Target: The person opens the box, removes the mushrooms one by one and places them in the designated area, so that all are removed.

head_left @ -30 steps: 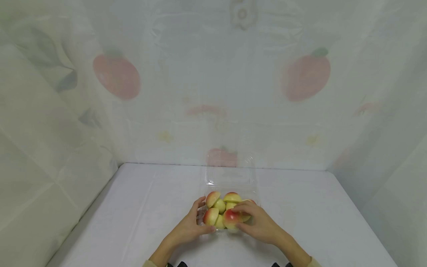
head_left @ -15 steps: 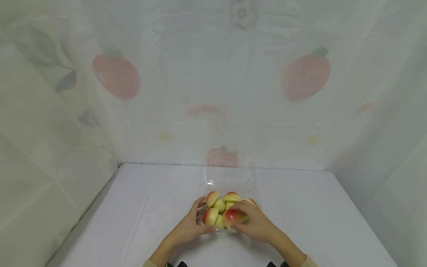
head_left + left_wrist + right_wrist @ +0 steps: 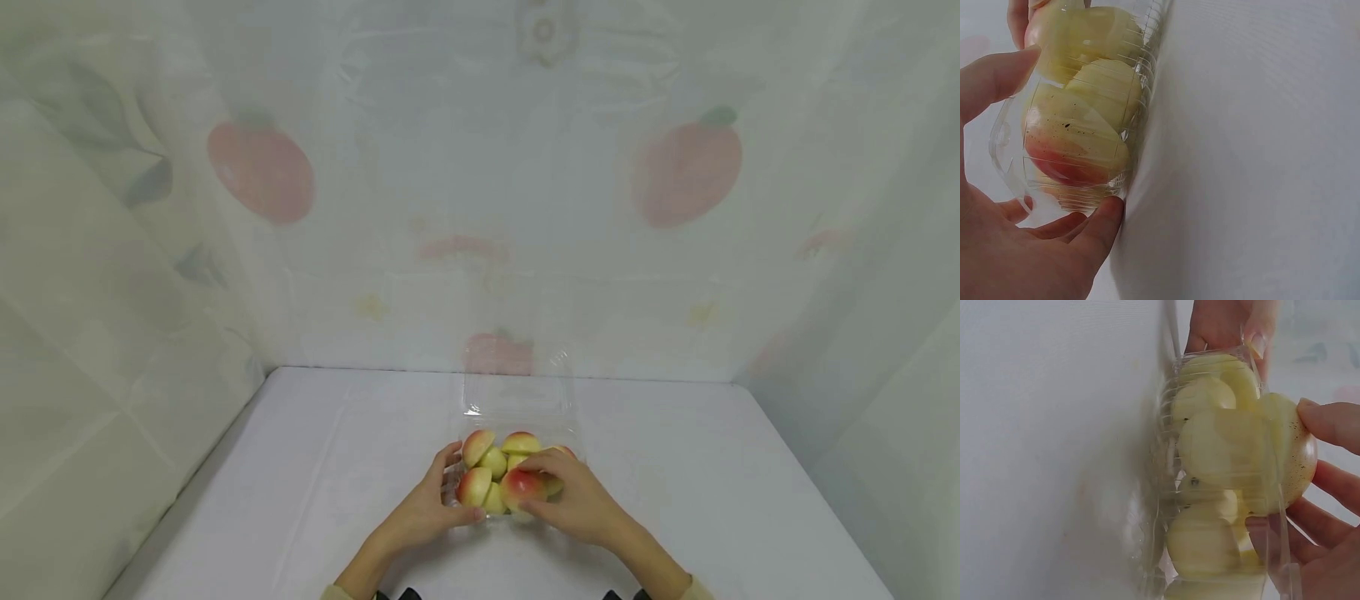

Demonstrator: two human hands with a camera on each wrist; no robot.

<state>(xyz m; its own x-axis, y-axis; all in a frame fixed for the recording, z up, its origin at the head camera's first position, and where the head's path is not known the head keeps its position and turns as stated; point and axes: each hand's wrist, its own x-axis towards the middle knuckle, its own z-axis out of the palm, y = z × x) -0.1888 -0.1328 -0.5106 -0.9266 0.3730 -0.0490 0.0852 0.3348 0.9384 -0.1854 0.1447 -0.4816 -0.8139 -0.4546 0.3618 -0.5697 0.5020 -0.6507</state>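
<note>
A clear plastic clamshell box (image 3: 576,437) holds several red-and-yellow fruit pieces (image 3: 475,486), rounded and speckled like apples. My left hand (image 3: 423,510) grips the box at its left end. In the left wrist view its thumb lies along the rim, and fingers (image 3: 1100,228) curl low against the ribbed wall. My right hand (image 3: 576,502) pinches a red-and-yellow fruit (image 3: 520,490) at the front right, thumb on the near side and fingers over the far side. In the right wrist view that fruit stands above the box rim, with paler pieces below it behind the plastic.
The box's lid (image 3: 517,396) stands open toward the back. A white tabletop (image 3: 360,433) lies underneath everything. Pale curtains (image 3: 480,208) with printed red fruit enclose the back and sides.
My right hand has shifted slightly left over the front-right fruit, which it still holds. My left hand and the box look unchanged.
</note>
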